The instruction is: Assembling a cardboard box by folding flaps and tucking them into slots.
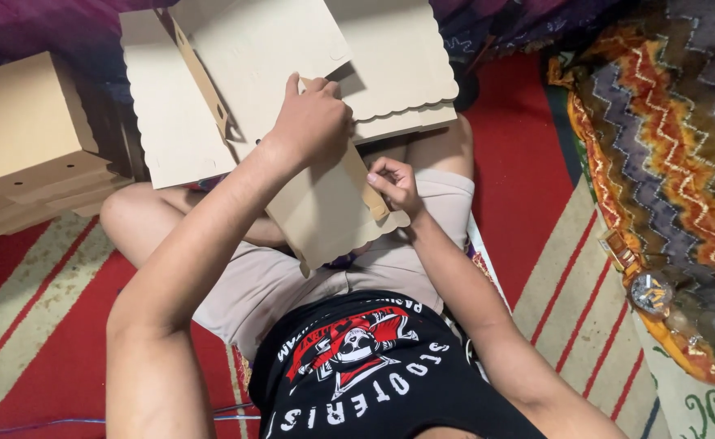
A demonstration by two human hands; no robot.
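Item: flat tan cardboard box blank with a scalloped edge [325,207], centre of the frame, held above the person's lap. It lies between the two hands, tilted, its long edge running from upper left to lower right.

Left hand [313,122]: curled over the upper part of the blank, fingers folded down onto the card and pressing a raised side flap [203,81]; the hand is closed on the cardboard.

Right hand [394,185]: just below and right of the left hand, thumb and fingertips pressed together, pinching a narrow folded strip at the blank's right edge.

Appearance of the blank: plain, unprinted, matte tan; lower edge cut in shallow waves; one narrow strip creased upward along the right side.

Surroundings: stack of further flat scalloped cardboard sheets [398,73], top centre, under and behind the held piece. Assembled plain cardboard boxes [24,130], upper left. Red carpet with cream stripes [40,317] beneath the person. Zigzag-patterned cloth in orange, purple and brown [667,138], right side. Person wears beige shorts [268,280] and a black printed shirt [374,374].
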